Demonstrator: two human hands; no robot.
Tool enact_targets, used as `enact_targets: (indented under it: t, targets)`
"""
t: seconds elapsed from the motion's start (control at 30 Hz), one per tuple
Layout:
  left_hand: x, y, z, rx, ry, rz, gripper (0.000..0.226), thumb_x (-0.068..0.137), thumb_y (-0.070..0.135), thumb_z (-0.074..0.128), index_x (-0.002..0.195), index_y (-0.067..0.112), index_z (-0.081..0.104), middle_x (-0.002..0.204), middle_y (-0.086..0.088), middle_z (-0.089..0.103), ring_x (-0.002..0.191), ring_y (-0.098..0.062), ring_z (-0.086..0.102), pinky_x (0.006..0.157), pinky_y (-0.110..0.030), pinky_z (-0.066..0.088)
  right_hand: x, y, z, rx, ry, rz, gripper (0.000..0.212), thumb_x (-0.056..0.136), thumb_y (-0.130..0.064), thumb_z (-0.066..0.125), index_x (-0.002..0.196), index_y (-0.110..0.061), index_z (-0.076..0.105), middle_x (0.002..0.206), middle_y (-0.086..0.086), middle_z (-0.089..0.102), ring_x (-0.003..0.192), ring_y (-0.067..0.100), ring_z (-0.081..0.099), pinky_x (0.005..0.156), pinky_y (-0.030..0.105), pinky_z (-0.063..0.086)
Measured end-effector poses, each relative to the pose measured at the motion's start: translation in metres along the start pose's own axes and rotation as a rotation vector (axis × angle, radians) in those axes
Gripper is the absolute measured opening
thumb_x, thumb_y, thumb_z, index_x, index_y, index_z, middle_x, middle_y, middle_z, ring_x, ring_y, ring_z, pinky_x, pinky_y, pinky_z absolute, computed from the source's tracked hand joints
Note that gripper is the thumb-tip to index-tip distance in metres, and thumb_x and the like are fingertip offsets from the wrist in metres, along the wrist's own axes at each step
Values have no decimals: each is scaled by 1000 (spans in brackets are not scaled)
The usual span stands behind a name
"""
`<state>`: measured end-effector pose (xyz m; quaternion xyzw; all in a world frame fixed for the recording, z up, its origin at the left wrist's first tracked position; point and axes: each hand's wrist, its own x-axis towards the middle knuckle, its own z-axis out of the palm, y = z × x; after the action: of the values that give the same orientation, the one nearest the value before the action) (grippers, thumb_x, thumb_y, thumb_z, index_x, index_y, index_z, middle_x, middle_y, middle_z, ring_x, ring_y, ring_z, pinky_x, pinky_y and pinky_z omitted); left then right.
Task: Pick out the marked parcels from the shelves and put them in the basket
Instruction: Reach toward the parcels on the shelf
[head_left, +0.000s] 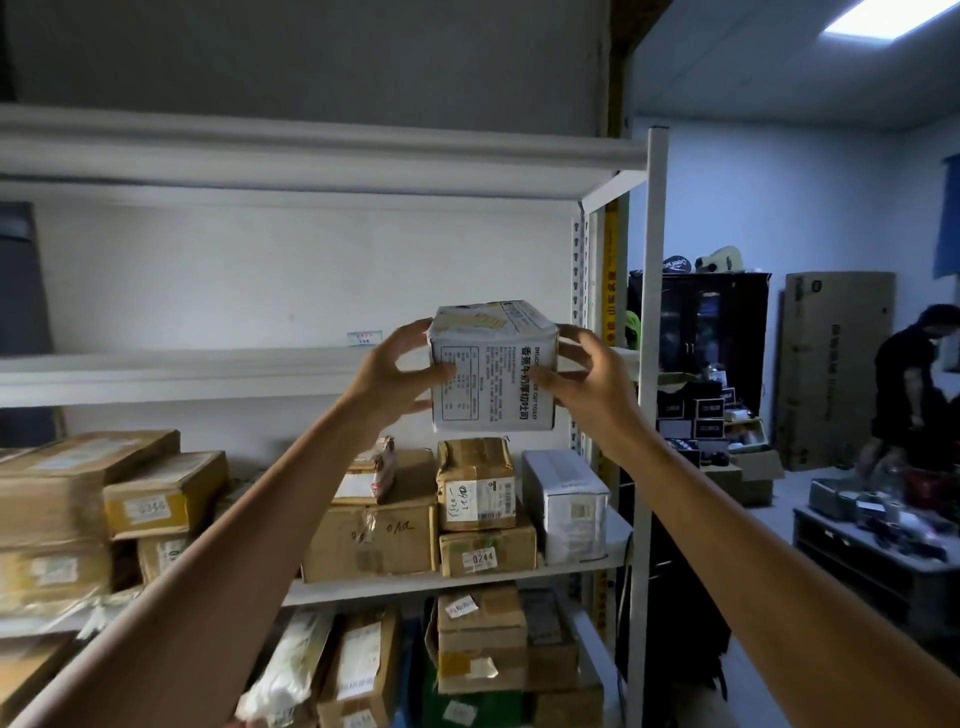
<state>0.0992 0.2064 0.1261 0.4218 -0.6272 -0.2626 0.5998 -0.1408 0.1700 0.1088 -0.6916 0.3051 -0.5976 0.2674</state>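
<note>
Gripped a white box (493, 369) from both sides: left hand (395, 374) curled round its left edge, right hand (587, 379) round its right, thumbs across the printed front. Held it aloft, tilted, before the right end of a shelf (208, 374). Just right of the box, a white post (649, 364). Below the box, packed close on the next board down: brown parcels (371, 540), one tagged 0244 (488, 551), and a white carton (566, 506) set upright. Far right of the box, beyond the post, a tall flat pack (836, 364) against the wall and a person (909, 384) bent over clutter.
</note>
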Motion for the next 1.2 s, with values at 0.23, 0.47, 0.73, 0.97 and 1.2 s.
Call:
enact_targets:
  t: [0.23,0.47,0.73,0.97,1.2]
  targets:
    - [41,-1,-11,11,29,12,60,88,9,72,141,24,48,143,3,46,119,-20,52,75,-32,57,49,11,16,48,-15,-20,60,80,-16,80,132,-20,51,129,4,63,97,23,72,79,52,60]
    - [81,-17,-24,-8,21,19,61,86,2,72,137,25,48,135,5,45,93,5,54,71,-29,53,93,27,38,30,2,-37,48,84,-15,78,123,-29,55,119,-3,66,106,22,68,82,48,60]
    - [128,-41,-47,-9,33,0,59,86,3,74,136,23,49,138,2,50,107,-17,58,78,-36,56,140,51,71,14,22,-13,47,85,-12,76,125,-25,57,113,-6,67,107,17,65,85,47,59]
    - [162,-58,-60,5,41,-21,63,86,6,75,139,23,47,132,7,51,99,-11,59,81,-37,56,177,73,91,-39,32,4,39,84,-19,77,116,-32,60,114,-5,69,110,16,64,88,48,58]
    - [183,-75,-60,1,28,-31,65,86,4,74,141,22,45,129,10,49,91,4,56,89,-38,55,196,85,96,-123,55,12,48,84,-27,77,127,-25,56,119,-7,66,114,15,61,97,46,53]
